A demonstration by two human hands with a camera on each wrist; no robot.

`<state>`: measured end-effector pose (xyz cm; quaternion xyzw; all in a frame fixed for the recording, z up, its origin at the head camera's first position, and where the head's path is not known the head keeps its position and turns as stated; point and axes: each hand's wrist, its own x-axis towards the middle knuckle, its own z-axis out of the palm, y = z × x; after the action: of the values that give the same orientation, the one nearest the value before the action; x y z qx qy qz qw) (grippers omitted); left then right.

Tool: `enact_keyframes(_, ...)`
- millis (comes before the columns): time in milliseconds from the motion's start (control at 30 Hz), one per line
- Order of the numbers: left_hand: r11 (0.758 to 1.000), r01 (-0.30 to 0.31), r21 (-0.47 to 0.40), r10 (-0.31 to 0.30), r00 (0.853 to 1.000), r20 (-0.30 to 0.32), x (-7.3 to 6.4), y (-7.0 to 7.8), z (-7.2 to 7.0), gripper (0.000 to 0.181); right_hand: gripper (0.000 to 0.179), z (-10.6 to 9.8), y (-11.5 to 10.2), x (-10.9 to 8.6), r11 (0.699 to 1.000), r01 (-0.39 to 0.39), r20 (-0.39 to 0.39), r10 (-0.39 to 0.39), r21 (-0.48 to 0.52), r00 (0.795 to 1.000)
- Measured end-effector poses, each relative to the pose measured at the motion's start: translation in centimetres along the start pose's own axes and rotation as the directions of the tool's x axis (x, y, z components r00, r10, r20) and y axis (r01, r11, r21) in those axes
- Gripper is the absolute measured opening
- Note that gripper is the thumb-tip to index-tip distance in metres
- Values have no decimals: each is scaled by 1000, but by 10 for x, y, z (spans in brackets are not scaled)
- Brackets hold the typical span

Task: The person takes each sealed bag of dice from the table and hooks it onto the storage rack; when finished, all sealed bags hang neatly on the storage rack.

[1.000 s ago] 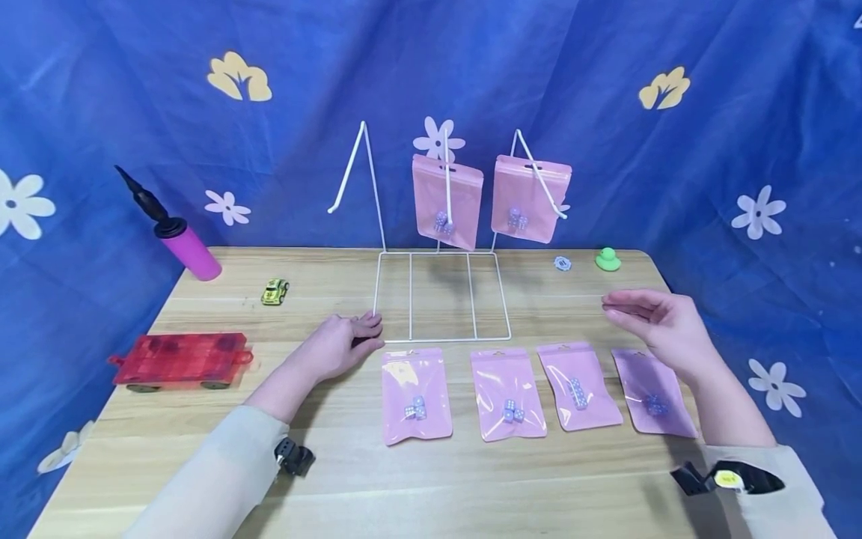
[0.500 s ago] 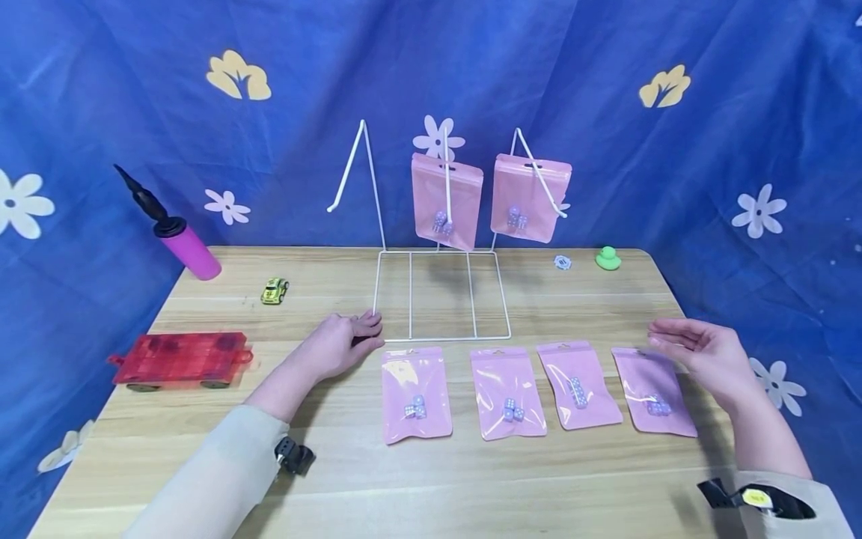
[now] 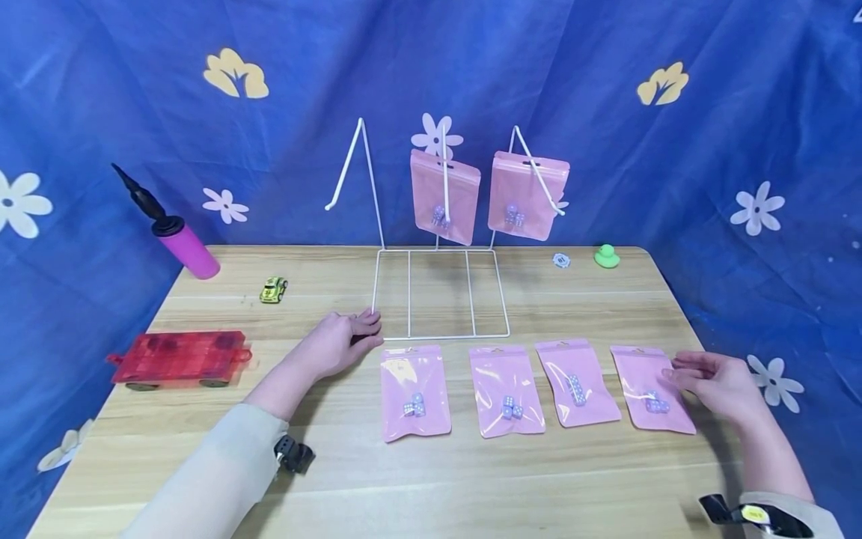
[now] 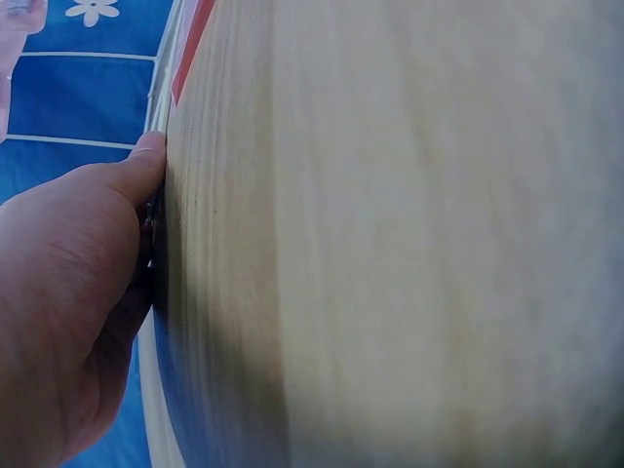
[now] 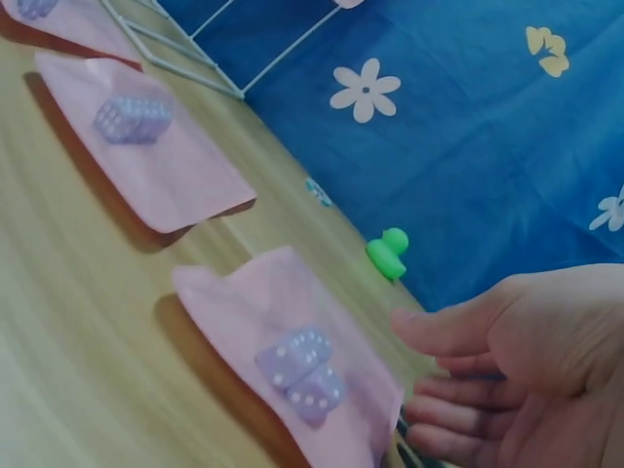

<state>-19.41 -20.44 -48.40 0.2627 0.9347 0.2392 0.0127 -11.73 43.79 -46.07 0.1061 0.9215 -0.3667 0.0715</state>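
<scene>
A white wire display rack (image 3: pixel 438 338) stands at the back middle with three slanted prongs. My left hand (image 3: pixel 343 343) holds its front left corner, thumb and fingers either side of the wire; in the left wrist view that thumb (image 4: pixel 146 156) is low at the tabletop. One pink zip bag (image 3: pixel 447 183) of dice hangs from the middle prong, another pink bag (image 3: pixel 532 187) from the right one. Several more dice bags lie in a row before the rack. My right hand (image 3: pixel 717 382), fingers loosely bent and holding nothing, is beside the rightmost bag (image 3: pixel 643 374), thumb over its right edge.
On the left are a red toy wagon (image 3: pixel 185 359), a small yellow-green toy car (image 3: pixel 273 290) and a pink hand pump (image 3: pixel 190 251). A green rubber duck (image 3: pixel 607 257) and a small blue-and-white token (image 3: pixel 561 260) sit at the back right. A blue flowered cloth (image 3: pixel 303 67) hangs behind.
My right hand has moved right, then down toward me, from above the rightmost bag to its right edge. The left hand stays at the rack corner; the bags have not moved.
</scene>
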Motion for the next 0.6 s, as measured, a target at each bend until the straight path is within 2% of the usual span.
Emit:
enact_keyframes(133,1000,-2,2,2,1000,-3,0,-1,0,41,76,-1,5,0,997,-72,32,73,-36,997)
enact_keyframes(233,1000,-10,1,10,1000,-10,0,-1,1,41,81,0,6,1,991,-128,40,129,-26,991)
enact_keyframes(400,1000,-22,-1,22,999,-26,0,-2,0,40,78,10,3,2,981,-192,-14,193,13,981)
enact_keyframes(600,1000,-18,-3,18,1000,-20,-1,0,0,40,63,19,1,0,969,-236,-50,240,71,970)
